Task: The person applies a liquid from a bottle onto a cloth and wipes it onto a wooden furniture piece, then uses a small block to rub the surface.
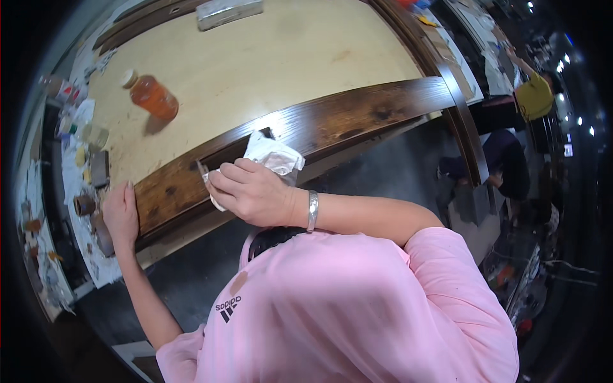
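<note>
"What do we see nearest us?"
"The front of a pink short-sleeved shirt (332,300), then the right hand (252,193), with a shiny silver-coloured bracelet (313,211) at its wrist. Its fingers curl around a crumpled white cloth (276,157) (it may be paper; we cannot tell)."
"Where do we find that cloth?"
"At the long, dark brown, wood-grained board (364,116), beside a dark rectangular opening (233,153) in it."
"And the left hand (121,214)?"
"It rests at the board's left end. We cannot tell how its fingers stand, as they are partly hidden."
"Beyond that?"
"A pale beige tabletop (274,54), with a clear, white-capped bottle of orange liquid (154,97) toward its left. Farther off we see a silvery rectangular box (230,13), and at far right a person in a yellow-green top (534,97)."
</note>
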The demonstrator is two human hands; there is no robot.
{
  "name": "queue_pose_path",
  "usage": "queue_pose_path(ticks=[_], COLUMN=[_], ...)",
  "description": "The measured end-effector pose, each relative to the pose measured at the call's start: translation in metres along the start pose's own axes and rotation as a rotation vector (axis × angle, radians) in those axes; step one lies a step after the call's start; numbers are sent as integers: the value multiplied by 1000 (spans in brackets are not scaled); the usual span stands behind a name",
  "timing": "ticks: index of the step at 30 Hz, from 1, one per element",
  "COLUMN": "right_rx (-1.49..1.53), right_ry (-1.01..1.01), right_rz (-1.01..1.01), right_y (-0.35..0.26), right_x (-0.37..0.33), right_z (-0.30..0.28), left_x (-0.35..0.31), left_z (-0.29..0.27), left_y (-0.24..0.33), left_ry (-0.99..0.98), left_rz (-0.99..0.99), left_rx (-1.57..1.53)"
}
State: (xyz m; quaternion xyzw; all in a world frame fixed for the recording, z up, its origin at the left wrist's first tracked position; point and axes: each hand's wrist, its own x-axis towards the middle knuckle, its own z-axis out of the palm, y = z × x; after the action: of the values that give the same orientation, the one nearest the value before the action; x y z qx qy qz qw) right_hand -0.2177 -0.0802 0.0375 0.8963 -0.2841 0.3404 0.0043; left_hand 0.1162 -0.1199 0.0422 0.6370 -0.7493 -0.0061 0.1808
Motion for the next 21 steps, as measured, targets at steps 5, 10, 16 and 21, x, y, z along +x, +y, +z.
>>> queue_pose_path(ticks=[5,10,16,21], right_rx=[-135,-35,-346,729], right_ry=[25,89,113,1061], right_rz=[268,217,384,1306], right_y=[64,45,117,152], right_x=[-91,-66,-162,-145], right_z=[-89,-57,-142,-225], left_x=[-3,4,-4,1], left_z=[-7,4,4,6], left_y=[5,1,-8,-10], left_ry=[-60,-23,-28,-55], left_rz=[-46,2,-15,10], left_rx=[-1,-18,-15,1])
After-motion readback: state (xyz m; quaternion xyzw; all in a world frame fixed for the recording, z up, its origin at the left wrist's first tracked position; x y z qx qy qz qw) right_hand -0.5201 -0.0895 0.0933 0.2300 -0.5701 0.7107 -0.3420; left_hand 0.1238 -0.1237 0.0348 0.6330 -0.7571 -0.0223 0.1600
